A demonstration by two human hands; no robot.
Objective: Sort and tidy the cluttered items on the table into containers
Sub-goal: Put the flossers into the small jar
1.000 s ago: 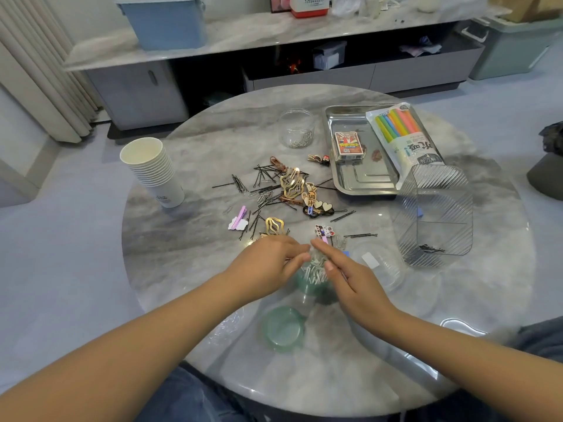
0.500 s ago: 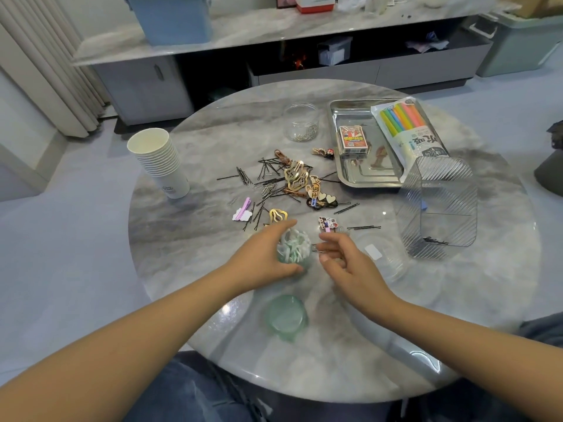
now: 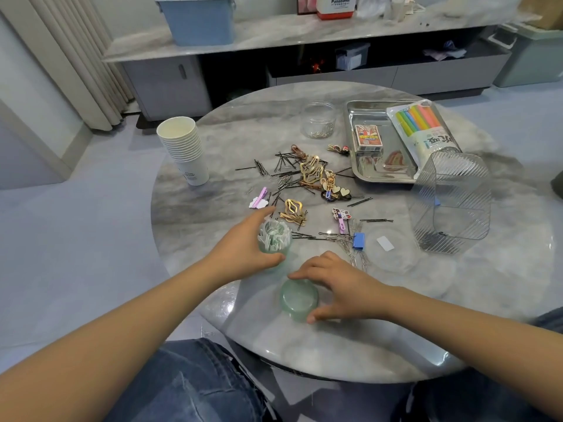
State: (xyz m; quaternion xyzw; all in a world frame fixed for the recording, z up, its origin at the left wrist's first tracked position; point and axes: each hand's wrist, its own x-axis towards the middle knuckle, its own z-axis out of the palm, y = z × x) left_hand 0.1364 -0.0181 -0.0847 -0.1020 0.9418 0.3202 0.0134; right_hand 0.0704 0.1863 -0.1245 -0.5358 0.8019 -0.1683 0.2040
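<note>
While left hand [image 3: 243, 251] grips small green clip-filled plastic jar [image 3: 274, 239] at frame centre, right hand [image 3: 338, 284] grasps round green lid [image 3: 297, 300] on marble tabletop [image 3: 213, 214] just below.

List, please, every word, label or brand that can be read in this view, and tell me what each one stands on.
"Panasonic": on the white and red box on the far shelf.
Large Chinese characters on the straw pack: seen upside down, not legible.
Print on the small card box in the metal tray: too small to read.
Mark on the paper cup stack: blurred.
Characters on a wooden hair clip: too small.
</note>
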